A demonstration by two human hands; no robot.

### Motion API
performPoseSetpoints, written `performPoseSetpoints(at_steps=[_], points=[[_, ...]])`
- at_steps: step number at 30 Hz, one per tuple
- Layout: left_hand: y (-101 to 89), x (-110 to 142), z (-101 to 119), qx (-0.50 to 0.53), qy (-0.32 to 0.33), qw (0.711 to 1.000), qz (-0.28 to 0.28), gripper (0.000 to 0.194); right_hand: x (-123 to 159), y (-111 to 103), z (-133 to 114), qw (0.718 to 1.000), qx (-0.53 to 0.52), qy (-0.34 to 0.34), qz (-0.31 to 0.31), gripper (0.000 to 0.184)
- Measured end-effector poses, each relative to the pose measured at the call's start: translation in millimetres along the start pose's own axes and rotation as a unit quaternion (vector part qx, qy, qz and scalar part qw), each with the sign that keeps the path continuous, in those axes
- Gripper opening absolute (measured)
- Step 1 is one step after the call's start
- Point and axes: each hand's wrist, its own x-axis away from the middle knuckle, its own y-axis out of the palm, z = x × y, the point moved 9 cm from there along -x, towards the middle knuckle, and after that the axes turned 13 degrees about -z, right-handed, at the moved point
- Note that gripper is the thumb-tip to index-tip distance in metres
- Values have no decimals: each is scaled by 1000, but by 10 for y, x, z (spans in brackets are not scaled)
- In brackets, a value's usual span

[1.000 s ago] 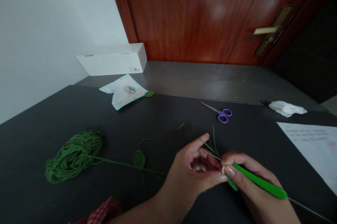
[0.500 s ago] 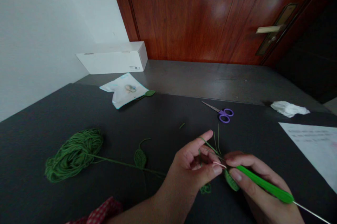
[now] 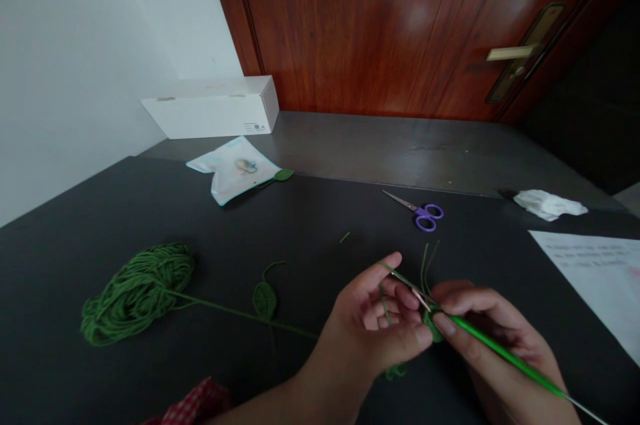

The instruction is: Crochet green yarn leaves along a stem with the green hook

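My right hand [image 3: 500,338] is closed around the green handle of a crochet hook [image 3: 505,350], whose thin metal shaft points up-left toward my left hand [image 3: 380,322]. Green yarn [image 3: 395,272] runs over the raised left index finger, and its other fingers are curled. Between both hands, by the left thumb and right fingertips, sits a small green crocheted piece [image 3: 436,328], partly hidden. Two loose yarn ends stick up from it. A thin pinkish thing [image 3: 420,300] shows near the hook's shaft; its kind I cannot make out. Some looped green yarn hangs below my left hand.
A green yarn skein [image 3: 137,295] lies at left, its strand leading toward my left hand. Nearby is a crocheted leaf [image 3: 265,300]. Purple-handled scissors [image 3: 425,217], a yarn snippet [image 3: 345,237], a white packet [image 3: 240,172], a box [image 3: 215,115], crumpled tissue [image 3: 549,205] and paper [image 3: 595,272] lie around.
The hook has turned in my right hand, and its shaft now lies along the yarn by the left index finger. My left thumb has shifted right to the crocheted piece.
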Motion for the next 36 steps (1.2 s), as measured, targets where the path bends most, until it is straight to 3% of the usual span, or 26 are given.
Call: performPoseSetpoints(at_steps=[5,10,15,21,26,28,33,36], points=[[35,40,63,-56,13,998,16,75,-18,54,-165,996,71,-53,-7,12],[-1,35,60,-74,-29,996,46,67,29,68,-254,987,140,-74,0,13],[13,54,53,-37,-47,996,64,67,2,0,-251,988,132,-55,59,13],[19,87,5,7,-80,994,69,66,8,-61,-128,991,109,-21,76,18],[121,72,-74,24,-112,993,-12,24,87,-140,61,997,56,24,57,11],[138,73,-79,14,-120,992,-24,18,79,-136,109,998,27,38,42,12],[122,66,-55,-38,-136,990,-11,23,6,-83,111,998,-9,51,23,11],[47,49,-55,-97,-136,986,10,45,-7,-68,105,998,-22,55,23,11]])
